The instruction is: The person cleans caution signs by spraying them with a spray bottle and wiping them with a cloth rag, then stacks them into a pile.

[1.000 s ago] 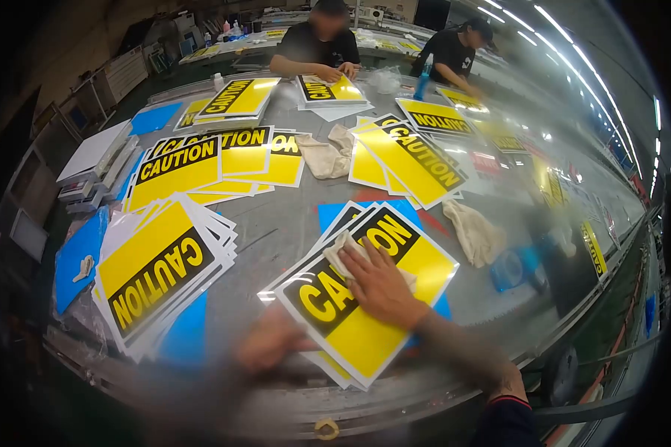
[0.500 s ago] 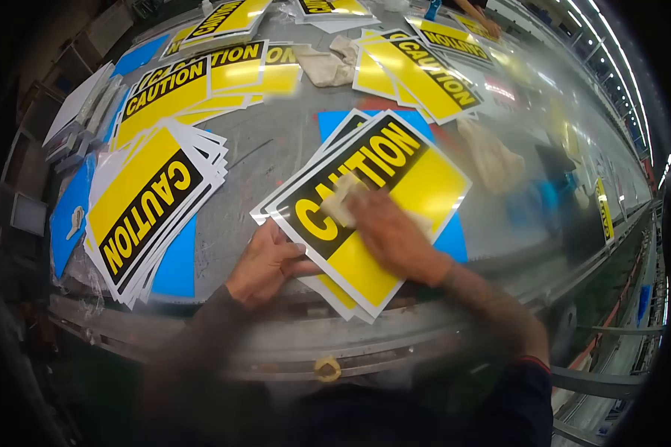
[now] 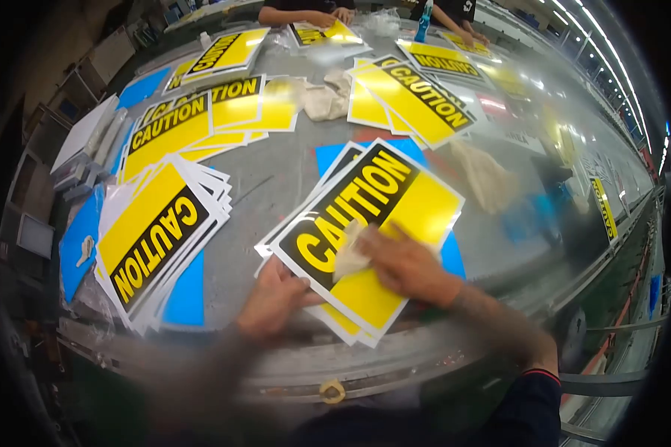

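Observation:
A yellow and black CAUTION sign (image 3: 432, 207) lies slanted in front of me, on top of other signs. My left hand (image 3: 276, 299) pinches its lower left edge between thumb and fingers. Bunched under the fingers of my right hand (image 3: 408, 267) is a pale cloth (image 3: 350, 257), pressed on the sign's face below the lettering. The cloth covers part of the black band. Beneath the signs a blue sheet (image 3: 452, 257) shows at the sides.
To the left stands a stack of CAUTION signs (image 3: 153, 238) on blue sheeting. More sign piles (image 3: 414, 97) and crumpled cloths (image 3: 324, 100) lie farther back. A blue spray bottle (image 3: 423, 22) stands near two co-workers' hands at the far side. The metal table edge (image 3: 276, 369) runs before me.
My right hand and the cloth have slid down the sign, from the lettering toward the yellow part. My left hand keeps its hold. The view has tilted up, showing more of the co-workers.

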